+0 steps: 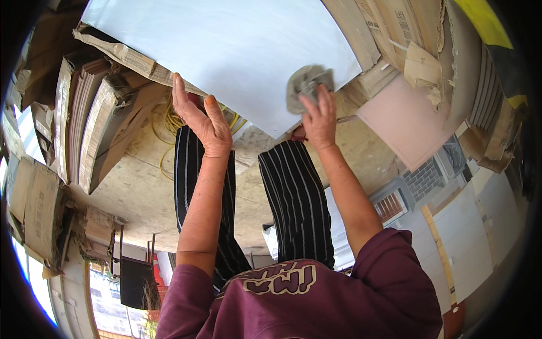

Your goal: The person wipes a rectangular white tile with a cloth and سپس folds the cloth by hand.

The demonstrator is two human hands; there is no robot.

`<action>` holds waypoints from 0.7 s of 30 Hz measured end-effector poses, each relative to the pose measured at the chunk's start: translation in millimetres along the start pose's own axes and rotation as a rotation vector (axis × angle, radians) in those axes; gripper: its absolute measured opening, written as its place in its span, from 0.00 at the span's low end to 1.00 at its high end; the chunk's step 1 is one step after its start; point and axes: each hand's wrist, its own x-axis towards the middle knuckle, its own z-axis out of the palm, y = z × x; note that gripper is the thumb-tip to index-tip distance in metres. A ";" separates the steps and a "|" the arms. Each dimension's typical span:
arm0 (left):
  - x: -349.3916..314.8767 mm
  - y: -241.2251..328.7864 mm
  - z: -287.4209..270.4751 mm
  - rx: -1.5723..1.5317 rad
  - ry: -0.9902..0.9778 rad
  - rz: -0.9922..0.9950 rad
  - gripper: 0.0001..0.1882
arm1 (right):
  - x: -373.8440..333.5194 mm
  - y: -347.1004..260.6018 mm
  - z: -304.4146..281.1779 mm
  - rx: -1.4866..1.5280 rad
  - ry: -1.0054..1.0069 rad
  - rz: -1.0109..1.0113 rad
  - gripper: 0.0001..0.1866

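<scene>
The right hand (320,121) curls its fingers over a grey rag (299,89) at the board's (226,39) near right edge. The left hand (202,124), spread and empty, is beside its near left edge. Hard rubbing could shift the ungripped board.

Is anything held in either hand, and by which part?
The right hand holds a grey cloth by its lower-right side, as pictured; the left hand is open, holding nothing.

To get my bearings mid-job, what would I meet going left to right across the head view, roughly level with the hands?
Stacked brown panels, left hand, right hand on the gray cloth, pinkish board.
</scene>
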 end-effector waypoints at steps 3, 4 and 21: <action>-3.6 -0.3 2.6 0.004 -0.025 -0.023 0.38 | 28.4 32.0 -5.1 0.085 0.170 0.204 0.23; -4.2 0.0 3.2 0.001 -0.035 -0.026 0.38 | 41.5 40.3 -7.0 0.113 0.227 0.230 0.23; 0.9 4.4 3.4 0.063 -0.089 -0.045 0.38 | -22.8 -26.6 -0.9 0.129 -0.042 0.120 0.26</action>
